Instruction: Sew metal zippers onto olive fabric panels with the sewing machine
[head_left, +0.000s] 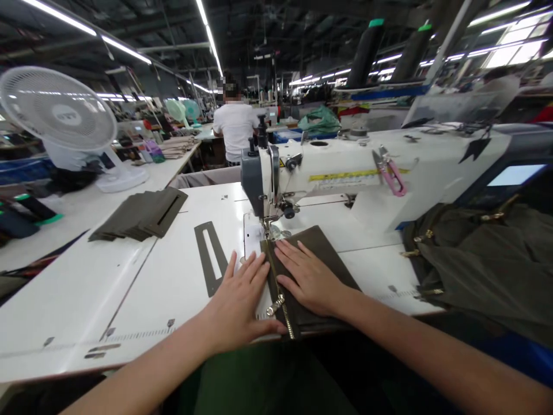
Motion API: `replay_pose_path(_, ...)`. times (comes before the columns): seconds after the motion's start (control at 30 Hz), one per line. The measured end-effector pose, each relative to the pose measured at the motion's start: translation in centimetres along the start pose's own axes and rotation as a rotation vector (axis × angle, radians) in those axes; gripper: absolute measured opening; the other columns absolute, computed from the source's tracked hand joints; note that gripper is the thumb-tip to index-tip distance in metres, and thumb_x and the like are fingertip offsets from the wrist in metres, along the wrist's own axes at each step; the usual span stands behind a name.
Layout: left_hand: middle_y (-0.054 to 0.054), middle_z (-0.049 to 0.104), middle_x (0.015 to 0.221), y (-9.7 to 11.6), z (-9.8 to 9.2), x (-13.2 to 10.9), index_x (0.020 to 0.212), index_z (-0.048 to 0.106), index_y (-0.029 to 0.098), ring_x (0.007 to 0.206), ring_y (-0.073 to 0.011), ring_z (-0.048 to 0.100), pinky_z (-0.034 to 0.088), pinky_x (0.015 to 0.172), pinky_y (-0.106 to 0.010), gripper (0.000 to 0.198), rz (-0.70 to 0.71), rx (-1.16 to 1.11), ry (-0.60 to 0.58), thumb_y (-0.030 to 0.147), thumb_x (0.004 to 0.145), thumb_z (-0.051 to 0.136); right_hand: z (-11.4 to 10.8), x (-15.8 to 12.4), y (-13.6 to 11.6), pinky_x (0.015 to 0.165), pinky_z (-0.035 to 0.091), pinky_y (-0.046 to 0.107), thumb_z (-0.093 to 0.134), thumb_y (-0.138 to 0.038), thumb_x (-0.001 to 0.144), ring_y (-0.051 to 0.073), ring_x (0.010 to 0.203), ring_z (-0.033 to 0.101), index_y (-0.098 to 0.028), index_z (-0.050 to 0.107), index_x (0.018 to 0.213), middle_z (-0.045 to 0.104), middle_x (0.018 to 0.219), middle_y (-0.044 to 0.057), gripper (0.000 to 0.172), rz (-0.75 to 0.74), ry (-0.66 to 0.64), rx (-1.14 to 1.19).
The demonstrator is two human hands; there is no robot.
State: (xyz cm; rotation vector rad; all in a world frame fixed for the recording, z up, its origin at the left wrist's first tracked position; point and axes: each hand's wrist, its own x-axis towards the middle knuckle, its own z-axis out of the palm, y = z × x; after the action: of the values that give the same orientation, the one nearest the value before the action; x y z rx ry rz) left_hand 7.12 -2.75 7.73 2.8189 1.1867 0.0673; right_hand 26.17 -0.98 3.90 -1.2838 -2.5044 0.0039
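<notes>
Dark olive fabric (317, 245) with a gold zipper (285, 317) lies under the needle area of a white sewing machine (345, 167). My right hand (309, 276) rests flat on the fabric, to the right of the zipper, fingers spread. My left hand (242, 305) lies spread along the fabric's left edge, its thumb near the lower zipper and the metal zipper pull (275, 305). Left of that hand, a slotted olive piece (203, 248) lies on the white table (164, 276).
A stack of olive pieces (138, 216) sits at the left, beyond it a white fan (64, 109). Olive fabric with zippers (488, 253) is heaped at the right. Pink-handled snips (391, 173) are on the machine arm. A person in white (235, 129) is ahead.
</notes>
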Motion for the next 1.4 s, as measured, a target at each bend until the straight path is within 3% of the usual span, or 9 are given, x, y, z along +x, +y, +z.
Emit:
replay_pose_path(0.23,-0.004,0.058,0.120,3.0,3.6,-5.5,0.109,0.054,0.022,0.119,-0.0200,0.045,0.005,0.110,-0.048,0.026,0.373,-0.148,0.309,0.034,0.088,0.045,1.0,-0.6,0.7,0.104,0.028,0.044,0.031,-0.020,0.089,0.022,0.125,0.035,-0.005,0.049,0.122,0.043,0.133,0.014,0.041,0.015,0.080,0.007)
replay_pose_path(0.3,-0.004,0.057,0.121,2.1,3.2,-5.8,0.117,0.049,0.021,0.119,-0.0181,0.045,0.012,0.110,-0.044,0.032,0.369,-0.130,0.338,0.036,0.089,0.044,1.2,-0.6,0.8,0.103,0.028,0.046,0.032,-0.020,0.088,0.022,0.126,0.034,-0.007,0.046,0.125,0.041,0.134,0.013,0.042,-0.002,0.075,-0.020)
replay_pose_path(0.47,-0.025,0.022,0.141,-2.6,0.6,-7.1,0.139,0.009,0.005,0.130,-0.0369,0.020,0.024,0.100,-0.060,0.088,-0.159,0.164,0.280,0.057,0.079,0.049,1.1,-0.3,0.7,0.101,0.030,0.050,0.035,-0.023,0.087,0.024,0.126,0.033,-0.008,0.043,0.128,0.040,0.135,0.012,0.045,-0.019,0.047,-0.064)
replay_pose_path(0.57,-0.021,0.024,0.142,-3.7,1.2,-8.6,0.140,0.013,0.010,0.129,-0.0370,0.023,0.024,0.100,-0.059,0.089,-0.070,0.244,0.139,0.063,0.077,0.046,0.7,-0.1,0.7,0.099,0.035,0.046,0.039,-0.026,0.086,0.025,0.121,0.041,-0.006,0.055,0.116,0.048,0.129,0.015,0.039,-0.011,0.079,-0.037)
replay_pose_path(0.67,-0.018,0.032,0.139,-3.1,2.4,-9.5,0.140,0.017,0.012,0.128,-0.0346,0.028,0.024,0.102,-0.055,0.094,-0.011,0.287,0.181,0.064,0.070,0.053,0.7,0.0,0.8,0.100,0.035,0.043,0.040,-0.025,0.086,0.023,0.121,0.041,-0.006,0.052,0.118,0.048,0.129,0.015,0.039,-0.027,0.114,0.001)
replay_pose_path(0.83,-0.018,0.026,0.142,-2.9,1.3,-8.6,0.138,0.021,0.009,0.129,-0.0344,0.026,0.031,0.101,-0.048,0.085,-0.046,0.289,0.194,0.036,0.069,0.062,1.0,0.1,1.0,0.103,0.028,0.046,0.040,-0.023,0.087,0.021,0.127,0.032,-0.014,0.041,0.130,0.040,0.136,0.009,0.044,-0.027,0.081,0.039)
replay_pose_path(0.97,-0.013,0.040,0.135,-4.3,0.3,-7.6,0.134,0.033,0.015,0.123,-0.0312,0.037,0.035,0.100,-0.047,0.068,0.016,0.206,0.197,0.021,0.070,0.053,0.8,0.2,1.0,0.105,0.024,0.045,0.040,-0.023,0.087,0.020,0.129,0.028,-0.016,0.038,0.132,0.037,0.138,0.008,0.046,-0.019,0.048,0.065)
replay_pose_path(1.2,-0.010,0.046,0.130,-7.0,1.6,-4.7,0.116,0.053,0.020,0.118,-0.0260,0.044,0.046,0.091,-0.043,0.037,-0.062,0.090,0.327,0.014,0.083,0.037,0.4,0.3,0.9,0.105,0.024,0.046,0.038,-0.024,0.087,0.021,0.127,0.031,-0.010,0.044,0.128,0.040,0.135,0.012,0.043,0.034,0.062,0.074)
replay_pose_path(1.4,-0.006,0.067,0.088,-7.5,-0.1,-2.3,0.094,0.062,0.017,0.077,-0.0183,0.065,0.056,0.069,-0.031,0.027,-0.132,0.006,0.496,0.013,0.084,0.037,0.5,-0.1,0.6,0.105,0.022,0.048,0.033,-0.026,0.089,0.023,0.130,0.024,-0.006,0.038,0.131,0.033,0.139,0.013,0.047,0.017,0.005,0.001)
